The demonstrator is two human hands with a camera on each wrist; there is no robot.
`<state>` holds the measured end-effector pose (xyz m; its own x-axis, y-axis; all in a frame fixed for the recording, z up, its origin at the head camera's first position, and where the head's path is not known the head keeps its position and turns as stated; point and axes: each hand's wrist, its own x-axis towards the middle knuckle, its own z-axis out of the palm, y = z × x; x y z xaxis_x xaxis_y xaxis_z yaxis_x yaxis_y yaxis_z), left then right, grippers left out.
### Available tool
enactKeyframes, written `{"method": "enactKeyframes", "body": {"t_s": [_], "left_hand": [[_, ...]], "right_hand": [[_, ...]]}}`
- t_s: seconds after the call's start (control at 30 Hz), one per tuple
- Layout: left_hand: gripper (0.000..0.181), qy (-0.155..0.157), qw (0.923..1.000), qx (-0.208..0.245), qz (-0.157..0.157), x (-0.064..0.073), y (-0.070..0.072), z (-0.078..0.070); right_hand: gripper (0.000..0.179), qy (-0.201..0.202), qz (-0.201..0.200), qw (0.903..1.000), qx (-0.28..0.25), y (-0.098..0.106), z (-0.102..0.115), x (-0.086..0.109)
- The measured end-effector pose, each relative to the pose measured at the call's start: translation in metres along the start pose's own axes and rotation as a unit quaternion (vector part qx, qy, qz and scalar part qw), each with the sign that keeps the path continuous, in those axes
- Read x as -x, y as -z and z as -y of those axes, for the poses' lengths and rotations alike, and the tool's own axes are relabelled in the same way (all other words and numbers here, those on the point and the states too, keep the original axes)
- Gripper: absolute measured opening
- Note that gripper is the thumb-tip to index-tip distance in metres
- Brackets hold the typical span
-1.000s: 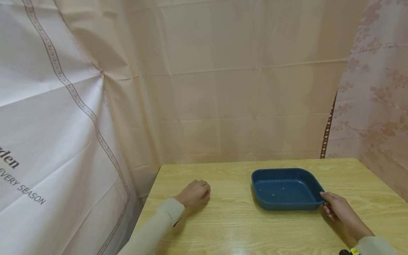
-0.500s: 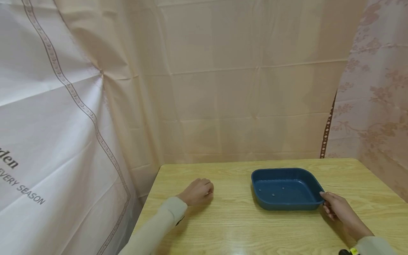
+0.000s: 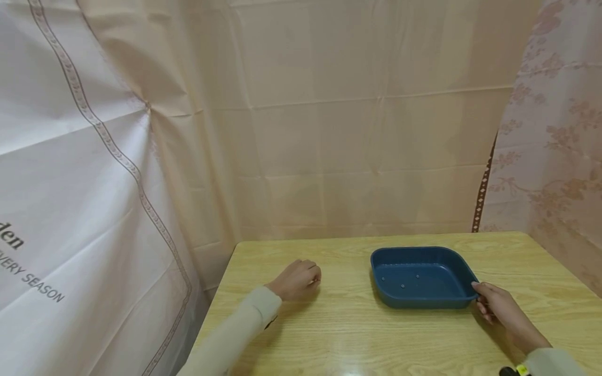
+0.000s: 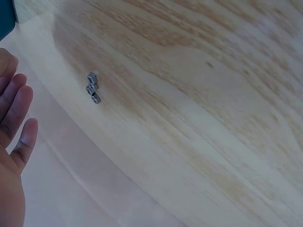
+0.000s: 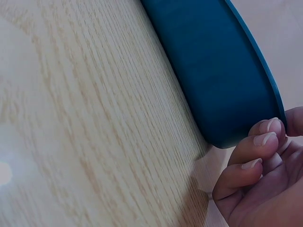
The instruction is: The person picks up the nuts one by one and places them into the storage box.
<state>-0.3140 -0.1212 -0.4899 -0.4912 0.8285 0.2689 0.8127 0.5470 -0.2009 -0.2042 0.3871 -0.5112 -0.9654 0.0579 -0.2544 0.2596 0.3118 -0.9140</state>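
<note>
Just now, the left hand (image 3: 297,280) has slid a little rightward in the lower middle of the head frame, leaving less space between it and the one blue tray (image 3: 435,284) at lower right, whose rim the right hand (image 3: 502,308) pinches. The left's fingers are loosely bent; whether they hold anything cannot be told. Three small pieces (image 3: 402,286) lie in the tray; three or four metal nuts (image 4: 92,90), overlapping, sit on the tabletop (image 4: 156,109), upper left of the left wrist frame.

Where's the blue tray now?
In the head view, the blue tray sits right of centre on the table, its near-right corner gripped by the right hand.
</note>
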Motion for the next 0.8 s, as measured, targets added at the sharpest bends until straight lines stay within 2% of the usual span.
{"method": "enactKeyframes", "body": {"t_s": [0.13,0.4,0.63,0.8], "left_hand": [[0.007,-0.001,1.0,0.0,0.004,-0.004,0.001,-0.002],[0.004,-0.019,0.9997,-0.009,-0.01,-0.016,0.003,-0.005],[0.006,-0.015,0.9998,-0.005,0.015,-0.023,0.001,-0.009],[0.007,-0.017,0.9997,-0.008,0.017,-0.028,0.001,-0.013]], "right_hand": [[0.047,-0.004,0.004,1.0,-0.004,0.0,0.0,0.0],[0.048,0.004,-0.001,1.0,0.002,0.001,-0.002,-0.002],[0.047,0.004,-0.003,1.0,-0.002,0.001,-0.003,-0.003],[0.047,0.005,-0.003,1.0,-0.003,0.001,-0.004,-0.003]]}}
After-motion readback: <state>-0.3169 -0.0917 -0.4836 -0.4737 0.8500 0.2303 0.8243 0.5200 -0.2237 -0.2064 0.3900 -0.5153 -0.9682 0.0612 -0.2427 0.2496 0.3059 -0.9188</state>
